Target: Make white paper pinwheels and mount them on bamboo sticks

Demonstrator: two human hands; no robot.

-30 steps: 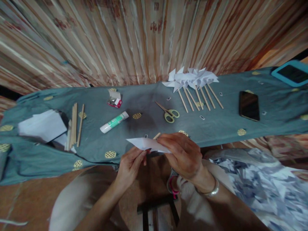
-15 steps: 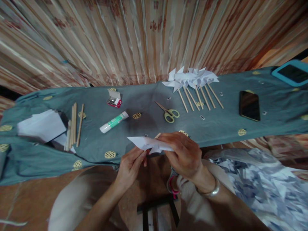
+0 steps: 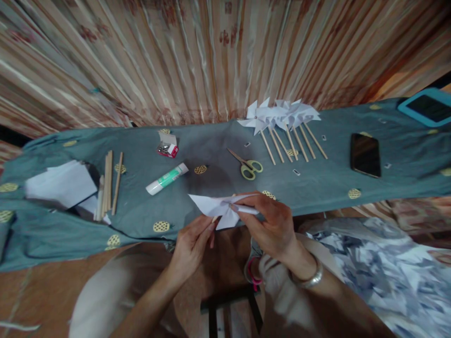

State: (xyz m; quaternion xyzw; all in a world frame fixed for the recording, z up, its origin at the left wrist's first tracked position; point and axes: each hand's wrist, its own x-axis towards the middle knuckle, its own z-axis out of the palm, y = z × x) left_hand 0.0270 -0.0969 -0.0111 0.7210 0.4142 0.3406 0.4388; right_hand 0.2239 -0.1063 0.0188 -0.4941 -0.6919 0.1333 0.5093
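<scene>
A white folded paper pinwheel (image 3: 220,207) is held at the near edge of the table, between both hands. My right hand (image 3: 269,225) pinches its right side with closed fingers. My left hand (image 3: 192,244) grips from below, where a wooden stick end shows by its fingertips. Behind them on the teal cloth (image 3: 317,183) lie yellow-handled scissors (image 3: 246,165) and a white and green glue stick (image 3: 167,178).
Several finished paper pinwheels on sticks (image 3: 282,122) lie at the back. A black phone (image 3: 365,154) and a blue-cased tablet (image 3: 426,106) are at the right. Loose wooden sticks (image 3: 110,183), white paper sheets (image 3: 61,184) and a small red box (image 3: 168,146) lie at the left. Paper scraps (image 3: 387,263) pile at lower right.
The pinwheel has tilted up and opened so that more of its folded points show. My right hand has shifted slightly down along it; my left hand has stayed in place.
</scene>
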